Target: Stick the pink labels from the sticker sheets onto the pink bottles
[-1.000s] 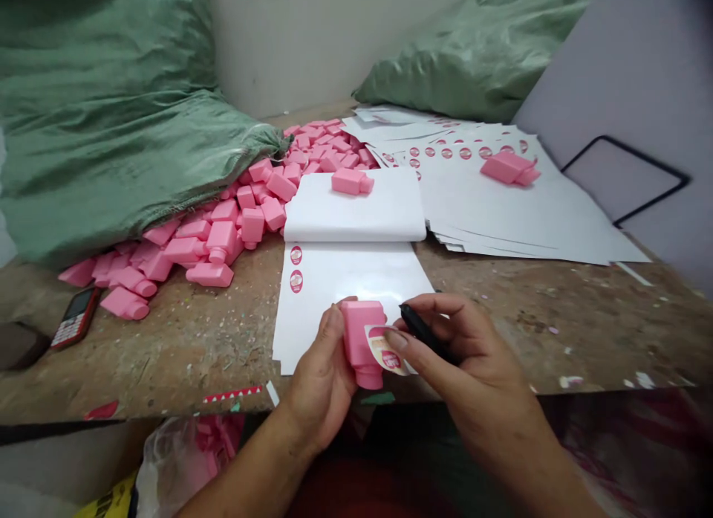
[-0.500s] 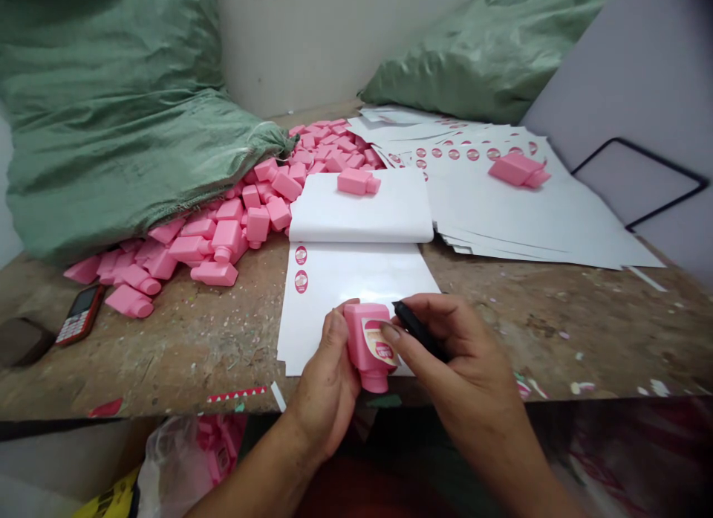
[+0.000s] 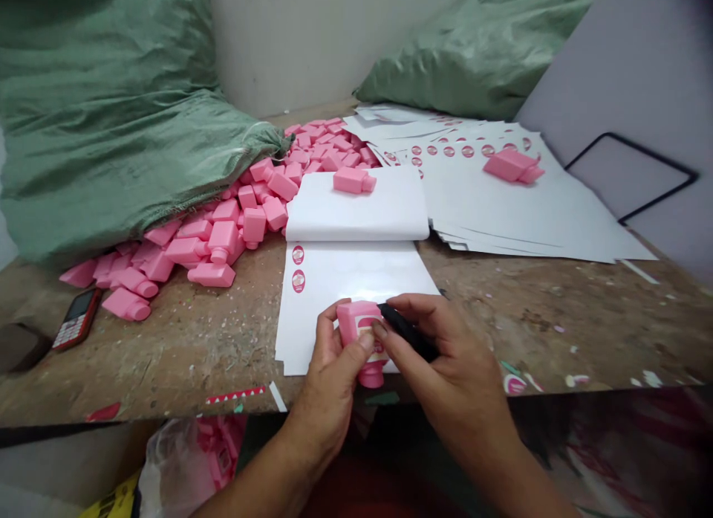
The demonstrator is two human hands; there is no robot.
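Note:
My left hand (image 3: pixel 323 392) is closed around a small pink plastic bottle (image 3: pixel 372 377), its neck pointing down toward me. An oval label (image 3: pixel 365 323) lies against the bottle's front face, with both thumbs pressed on it and hiding part of it. In the fingers of my right hand (image 3: pixel 460 366) is a black pen-like tool (image 3: pixel 411 337); its tip end reaches the bottle's upper right edge. Under the hands lies a white label sheet (image 3: pixel 356 273) with two oval labels at its left side and its far part folded over. Another pink bottle (image 3: pixel 350 180) rests on that fold.
Pink bottles (image 3: pixel 223 239) spill in a heap from a green sack (image 3: pixel 139 146) at left. Label sheets (image 3: pixel 518 221) are stacked at right, with one pink bottle (image 3: pixel 511 166) on them. A red mobile phone (image 3: pixel 78 319) lies at left. Another green sack (image 3: pixel 462 65) stands behind.
The label, earlier lifted at an angle off the bottle by my right hand, now lies against its face. My left thumb has moved from the bottle's side onto the label.

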